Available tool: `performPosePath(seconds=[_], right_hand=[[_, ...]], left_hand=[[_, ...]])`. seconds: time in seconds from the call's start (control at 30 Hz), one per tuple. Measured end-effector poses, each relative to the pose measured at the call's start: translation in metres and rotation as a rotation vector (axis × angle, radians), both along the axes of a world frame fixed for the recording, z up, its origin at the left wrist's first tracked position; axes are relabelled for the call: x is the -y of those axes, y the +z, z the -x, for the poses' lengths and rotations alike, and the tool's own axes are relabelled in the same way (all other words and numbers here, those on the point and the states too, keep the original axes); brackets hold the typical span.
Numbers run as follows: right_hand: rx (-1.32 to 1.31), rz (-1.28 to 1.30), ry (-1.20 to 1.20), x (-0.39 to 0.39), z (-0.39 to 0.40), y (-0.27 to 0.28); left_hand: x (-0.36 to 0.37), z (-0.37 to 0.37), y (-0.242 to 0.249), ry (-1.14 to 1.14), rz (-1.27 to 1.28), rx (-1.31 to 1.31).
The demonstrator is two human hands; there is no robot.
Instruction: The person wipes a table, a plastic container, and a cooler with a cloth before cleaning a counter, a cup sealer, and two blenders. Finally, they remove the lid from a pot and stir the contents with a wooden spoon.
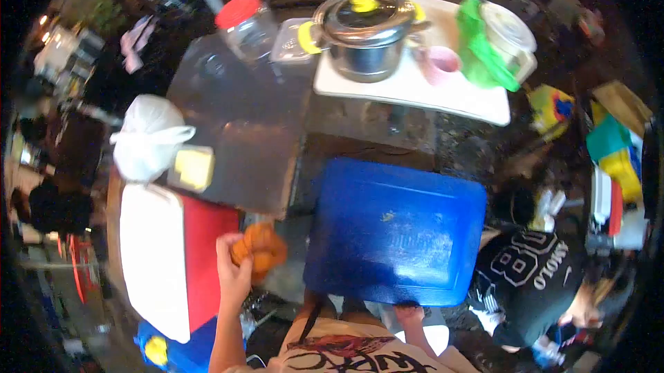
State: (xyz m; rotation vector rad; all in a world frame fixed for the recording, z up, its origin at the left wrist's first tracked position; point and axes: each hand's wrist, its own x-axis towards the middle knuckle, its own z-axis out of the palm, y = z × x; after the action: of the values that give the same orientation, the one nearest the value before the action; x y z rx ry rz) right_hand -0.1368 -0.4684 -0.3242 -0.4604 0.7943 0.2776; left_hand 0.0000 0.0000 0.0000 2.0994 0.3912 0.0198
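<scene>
Bunched in my left hand [234, 266] is an orange cloth [264, 248], held in the gap between the red and white cooler box [202, 255] and a large blue plastic lid [387, 231]. My right hand [409, 314] is closed on the near edge of that blue lid, its fingers partly hidden. The lid faces up, with wet-looking shine and a small pale smudge on its surface. Whatever supports it underneath is hidden from me.
On the dark table [235, 110] are a white plastic bag [149, 141], a yellow block [194, 168] and a red-lidded jar [247, 27]. A white board [415, 99] holds a steel pot [366, 44] and a pink cup [440, 65]. A person in black [529, 276] bends at right.
</scene>
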Motion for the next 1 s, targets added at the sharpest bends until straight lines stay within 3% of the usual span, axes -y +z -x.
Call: performPosePath(seconds=[0.07,0.13,0.17,0.2,0.3,0.37,0.5,0.6,0.7,0.73,0.8,0.83,0.93,1.0], right_hand=[[-0.158,0.293,0.551,0.028,0.012,-0.014],[-0.089,0.581,1.106,0.054,0.010,-0.094],[-0.253,0.515,1.156,0.041,-0.013,-0.049],[-0.360,0.743,1.147,-0.001,-0.040,0.050],[-0.283,0.677,1.007,0.005,-0.073,0.054],[-0.218,0.742,0.978,-0.004,-0.100,0.061],[-0.055,0.755,0.940,-0.038,-0.160,0.080],[0.058,0.784,1.009,-0.078,-0.215,0.103],[0.143,0.801,0.987,-0.117,-0.262,0.132],[0.139,0.813,0.976,-0.131,-0.274,0.148],[0.162,0.848,0.921,-0.156,-0.292,0.166],[0.201,0.915,0.878,-0.170,-0.301,0.175],[0.359,1.068,0.728,-0.225,-0.339,0.207],[0.510,1.111,0.624,-0.271,-0.369,0.222]], left_hand=[[0.035,-0.009,0.038,0.069,-0.149,0.198],[0.021,-0.057,0.030,0.078,-0.207,0.323],[0.027,-0.065,0.025,0.103,-0.233,0.317],[0.025,-0.071,0.003,0.164,-0.295,0.147],[0.031,-0.127,-0.081,0.173,-0.675,-0.205],[0.041,-0.156,-0.079,0.184,-0.861,-0.088],[0.031,-0.211,-0.070,-0.272,-0.835,0.202],[-0.007,-0.262,-0.083,-0.455,-0.750,0.446],[-0.074,-0.308,-0.099,-0.238,-0.946,0.298],[-0.096,-0.315,-0.088,-0.168,-1.148,0.072],[-0.154,-0.330,-0.081,0.152,-1.091,-0.161],[-0.184,-0.340,-0.091,0.386,-0.832,-0.157],[-0.235,-0.372,-0.119,0.824,-0.835,-0.211],[-0.251,-0.392,-0.114,0.896,-0.770,-0.278]])
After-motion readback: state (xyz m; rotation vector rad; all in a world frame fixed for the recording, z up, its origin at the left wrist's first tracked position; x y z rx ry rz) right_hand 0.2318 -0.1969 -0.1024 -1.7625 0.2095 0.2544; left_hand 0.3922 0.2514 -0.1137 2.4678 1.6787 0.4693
